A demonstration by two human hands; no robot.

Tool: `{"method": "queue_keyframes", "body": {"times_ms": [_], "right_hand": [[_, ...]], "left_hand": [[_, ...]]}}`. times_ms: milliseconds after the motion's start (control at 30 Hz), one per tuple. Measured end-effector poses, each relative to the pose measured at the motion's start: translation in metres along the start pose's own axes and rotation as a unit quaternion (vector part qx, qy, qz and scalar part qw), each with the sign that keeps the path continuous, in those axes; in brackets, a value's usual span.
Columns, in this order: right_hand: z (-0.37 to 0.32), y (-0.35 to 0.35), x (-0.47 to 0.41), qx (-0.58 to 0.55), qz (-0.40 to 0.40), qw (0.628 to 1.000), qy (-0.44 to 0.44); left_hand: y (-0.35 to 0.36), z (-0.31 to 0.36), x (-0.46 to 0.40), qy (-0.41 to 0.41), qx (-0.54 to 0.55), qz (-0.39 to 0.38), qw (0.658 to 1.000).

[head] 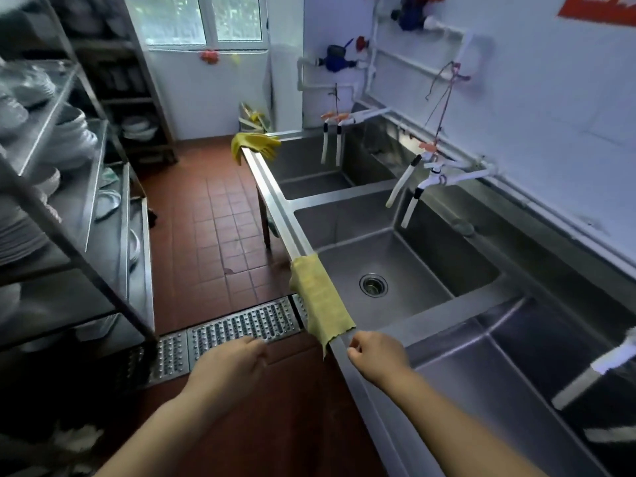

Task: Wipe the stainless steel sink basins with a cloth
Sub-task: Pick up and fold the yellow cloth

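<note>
Both hands are empty, left hand [230, 360] loosely open at 7 o'clock, right hand [377, 353] with fingers loosely curled near the yellow cloth [321, 299] draped over the sink's front rim [275, 187]; wiping of the basins [395, 270] looks not yet begun.

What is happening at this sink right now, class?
A person stands at a row of stainless steel sink basins. A yellow cloth lies draped over the front rim, untouched. The right hand hovers just short of the cloth, fingers loosely curled and holding nothing; the left hand hangs empty over the floor. Yellow rubber gloves hang over the far end of the rim. Wiping has not begun.
</note>
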State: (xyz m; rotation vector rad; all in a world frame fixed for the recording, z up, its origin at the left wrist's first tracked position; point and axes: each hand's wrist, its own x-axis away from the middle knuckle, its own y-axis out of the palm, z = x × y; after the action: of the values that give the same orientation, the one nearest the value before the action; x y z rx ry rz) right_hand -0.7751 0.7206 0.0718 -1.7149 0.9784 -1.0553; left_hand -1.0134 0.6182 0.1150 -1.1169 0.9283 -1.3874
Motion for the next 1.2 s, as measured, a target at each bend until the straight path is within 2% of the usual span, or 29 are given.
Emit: {"method": "queue_keyframes", "body": {"times_ms": [333, 533, 667, 867, 1033, 1200], "right_hand": [[0.008, 0.008, -0.07, -0.072, -0.028, 0.989, 0.126], [-0.004, 0.022, -0.093, -0.128, -0.026, 0.957, 0.26], [-0.026, 0.031, -0.107, -0.137, -0.013, 0.911, 0.388], [-0.053, 0.046, -0.125, -0.181, 0.022, 0.814, 0.552], [-0.062, 0.05, -0.142, -0.212, 0.045, 0.759, 0.614], [-0.066, 0.048, -0.156, -0.299, 0.095, 0.712, 0.628]], "left_hand": [[0.005, -0.029, -0.15, 0.038, 0.024, -0.015, 0.999], [0.016, -0.046, -0.25, 0.086, 0.029, -0.047, 0.995], [0.024, -0.063, -0.31, 0.097, 0.036, -0.091, 0.99], [0.033, -0.076, -0.365, 0.108, 0.017, -0.149, 0.983], [0.039, -0.071, -0.382, 0.121, 0.023, -0.176, 0.977], [0.039, -0.068, -0.391, 0.164, 0.023, -0.185, 0.969]]}}
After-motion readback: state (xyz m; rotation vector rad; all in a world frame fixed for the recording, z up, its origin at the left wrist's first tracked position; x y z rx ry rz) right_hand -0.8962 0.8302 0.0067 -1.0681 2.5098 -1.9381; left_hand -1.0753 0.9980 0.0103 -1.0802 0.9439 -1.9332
